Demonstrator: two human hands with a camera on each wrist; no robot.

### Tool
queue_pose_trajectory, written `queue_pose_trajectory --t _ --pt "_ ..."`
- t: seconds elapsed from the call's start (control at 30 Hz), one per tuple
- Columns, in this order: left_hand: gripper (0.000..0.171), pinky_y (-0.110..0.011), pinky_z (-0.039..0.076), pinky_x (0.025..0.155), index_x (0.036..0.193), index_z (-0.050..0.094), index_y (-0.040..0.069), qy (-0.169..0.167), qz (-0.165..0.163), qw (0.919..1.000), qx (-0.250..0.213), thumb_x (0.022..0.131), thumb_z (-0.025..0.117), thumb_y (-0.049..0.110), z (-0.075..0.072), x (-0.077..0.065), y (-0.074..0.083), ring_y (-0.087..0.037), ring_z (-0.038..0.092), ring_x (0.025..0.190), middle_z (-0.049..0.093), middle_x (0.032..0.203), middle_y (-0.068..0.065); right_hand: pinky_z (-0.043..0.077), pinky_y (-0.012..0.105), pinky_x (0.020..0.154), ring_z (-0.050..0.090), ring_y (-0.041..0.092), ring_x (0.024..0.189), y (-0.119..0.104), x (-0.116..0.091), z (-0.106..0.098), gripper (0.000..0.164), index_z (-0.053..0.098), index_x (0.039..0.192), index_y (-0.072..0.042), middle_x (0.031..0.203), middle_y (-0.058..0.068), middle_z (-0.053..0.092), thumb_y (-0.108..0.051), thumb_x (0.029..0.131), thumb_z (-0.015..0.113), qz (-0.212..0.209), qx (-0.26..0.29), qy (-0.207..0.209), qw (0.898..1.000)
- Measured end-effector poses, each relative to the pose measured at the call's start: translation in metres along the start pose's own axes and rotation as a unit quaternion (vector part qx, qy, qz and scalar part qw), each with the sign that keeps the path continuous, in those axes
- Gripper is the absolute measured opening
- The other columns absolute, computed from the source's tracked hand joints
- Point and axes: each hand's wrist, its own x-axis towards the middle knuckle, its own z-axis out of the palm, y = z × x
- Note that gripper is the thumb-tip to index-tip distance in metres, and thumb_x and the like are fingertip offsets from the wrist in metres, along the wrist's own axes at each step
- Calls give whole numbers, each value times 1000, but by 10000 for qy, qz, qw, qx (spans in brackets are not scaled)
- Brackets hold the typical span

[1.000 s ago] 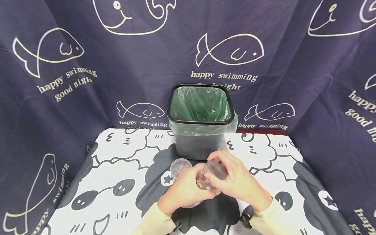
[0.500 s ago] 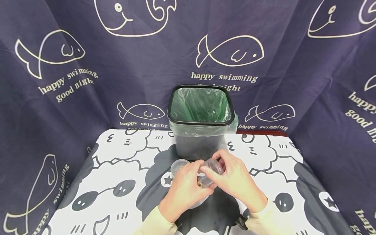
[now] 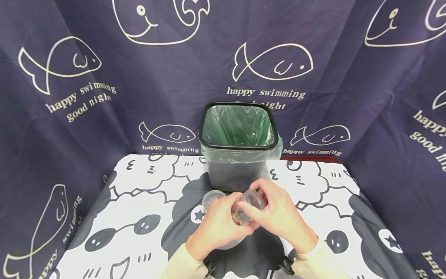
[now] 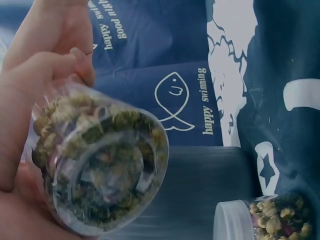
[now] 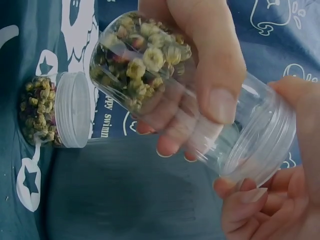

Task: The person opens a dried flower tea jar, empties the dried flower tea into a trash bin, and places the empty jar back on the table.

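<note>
My left hand (image 3: 216, 224) grips a clear plastic jar (image 5: 145, 60) partly filled with dried yellow and reddish flower buds. The jar is tilted, its lid end toward my right hand (image 3: 280, 211). Thumb and fingers of that hand hold the clear ribbed lid (image 5: 262, 135), which sits at the jar's mouth. In the left wrist view the jar's round base (image 4: 110, 170) faces the camera, buds pressed against it. A second lidded jar of similar buds (image 5: 39, 107) stands close by, beyond the left hand in the head view.
Behind the hands stands a grey bin (image 3: 235, 174) with a black rim and green liner. Another clear rounded piece (image 3: 232, 244) shows partly under my left hand. A sheep-patterned cloth (image 3: 139, 201) covers the table, and dark fish-print curtains (image 3: 181, 77) enclose it.
The right hand and lid have shifted slightly left, and the lid's angle has changed. The left hand keeps its grip on the jar and has turned slightly.
</note>
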Motion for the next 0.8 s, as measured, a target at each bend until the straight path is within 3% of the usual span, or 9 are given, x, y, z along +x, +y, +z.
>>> queue_pose_trajectory --t 0.13,0.57,0.8 --pt "41 -13 44 63 100 63 27 -244 85 9992 -314 73 90 41 -2 0 -6 1 57 71 64 82 18 42 20 60 48 3 65 1 1 0 36 61 98 -29 75 -12 51 -41 77 88 -310 73 -53 9995" --pt "49 -15 52 74 110 66 28 -735 -74 9941 -795 71 92 44 -2 2 -17 3 64 82 67 95 24 40 14 65 49 3 70 9 2 2 38 62 104 -25 86 -9 57 -34 78 88 -920 332 -230 9949" --pt "52 -18 54 81 117 67 31 -1141 -97 9844 -1333 72 92 39 -5 4 -18 5 65 91 68 103 25 40 14 67 48 2 72 10 3 0 43 63 108 -26 88 -13 56 -39 77 89 -1133 344 -348 9924"
